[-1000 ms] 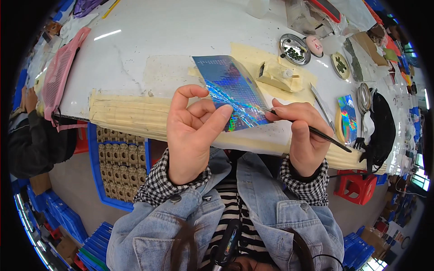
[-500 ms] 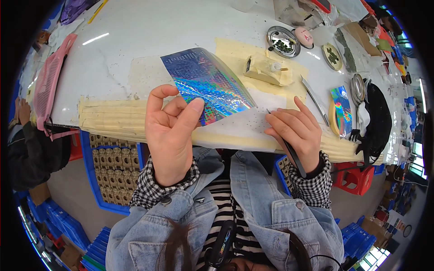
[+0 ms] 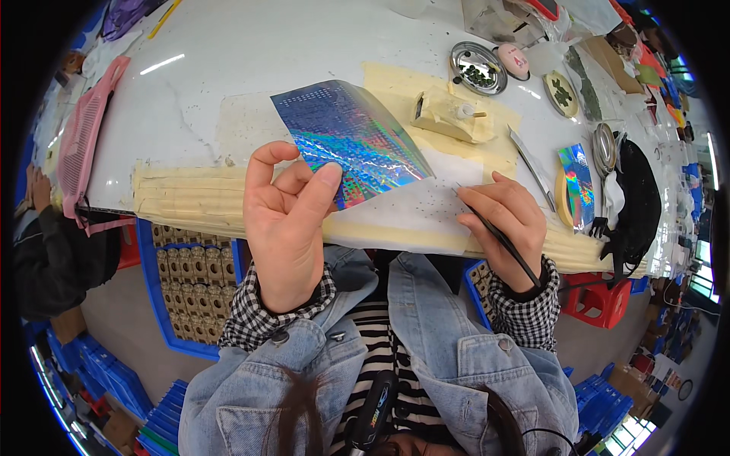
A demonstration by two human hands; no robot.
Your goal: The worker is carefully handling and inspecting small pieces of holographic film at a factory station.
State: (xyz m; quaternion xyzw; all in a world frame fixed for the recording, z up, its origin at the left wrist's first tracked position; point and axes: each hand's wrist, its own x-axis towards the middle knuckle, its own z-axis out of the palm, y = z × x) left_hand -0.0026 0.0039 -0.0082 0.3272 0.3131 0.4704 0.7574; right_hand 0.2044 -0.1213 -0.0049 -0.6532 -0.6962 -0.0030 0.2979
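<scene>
My left hand (image 3: 285, 220) pinches the lower edge of a shiny blue holographic sheet (image 3: 353, 144) between thumb and fingers. The sheet bows upward above the table and carries rows of small dots. In my right hand (image 3: 511, 228) is a pair of dark slim tweezers (image 3: 508, 245), held like a pen with the tip toward the left. Beneath the tip lies a white paper (image 3: 411, 228) scattered with tiny dark specks. The right fingertips stay apart from the sheet's right corner. Whether the tweezers grip anything is too small to tell.
Beyond the paper stands a tape-covered block (image 3: 449, 118). A round metal dish (image 3: 477, 67) holds dark green bits. At the right lie a craft knife (image 3: 531, 167), a tape roll with a holographic piece (image 3: 576, 190) and a black bag (image 3: 637, 205). A pink basket (image 3: 87, 137) stands left; another person sits there.
My right hand has shifted slightly right, away from the sheet, and the tweezers' rear end has swung outward to the right. The left hand and sheet are nearly still.
</scene>
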